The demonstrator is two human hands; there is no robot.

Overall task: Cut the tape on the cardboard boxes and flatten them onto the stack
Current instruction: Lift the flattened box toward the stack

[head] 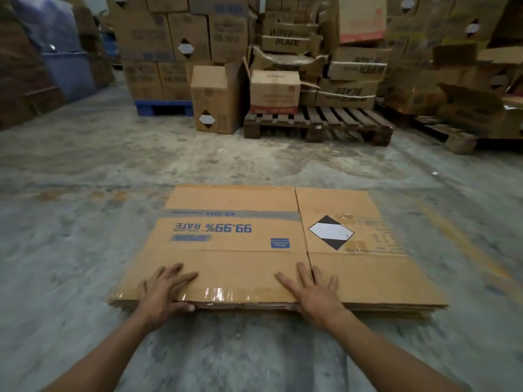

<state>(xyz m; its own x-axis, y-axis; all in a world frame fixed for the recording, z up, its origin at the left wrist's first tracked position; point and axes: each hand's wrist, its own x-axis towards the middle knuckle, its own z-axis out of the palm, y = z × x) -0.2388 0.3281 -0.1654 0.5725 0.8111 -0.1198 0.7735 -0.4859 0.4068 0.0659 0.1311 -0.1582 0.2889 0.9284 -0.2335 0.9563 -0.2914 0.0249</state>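
- Two hands are down on the flattened box (235, 250), which lies on top of a low stack (368, 308) of flattened cardboard on the concrete floor (85, 171) right in front of you.
- Your left hand (162, 290) lies palm-down near the box's near left corner, fingers spread over the top face and the thumb wrapped round the near edge; its grip is wide and closed on nothing.
- Your right hand (311, 291) presses flat near the middle of the near edge, fingers splayed across the slit between two flaps; this grip too is wide and holds nothing.
- A strip of clear tape (218, 292) shines along the near edge between your hands.
- The top face reads upside down from where you stand: blue print saying "99.99% RATE" on the left panel, and a black-and-white diamond label (330, 232) on the right panel.
- The edges of the sheets below show at the near side and the right corner of the stack.
- Across the floor, an upright open box (216, 100) stands beside a wooden pallet (318, 124), with a smaller box (274, 91) on the pallet's left end.
- Behind these, more cartons are piled high, some crushed, and a blue pallet (164, 107) carries the pile on the left.
- You cannot read most of the far print, as it is blurred.
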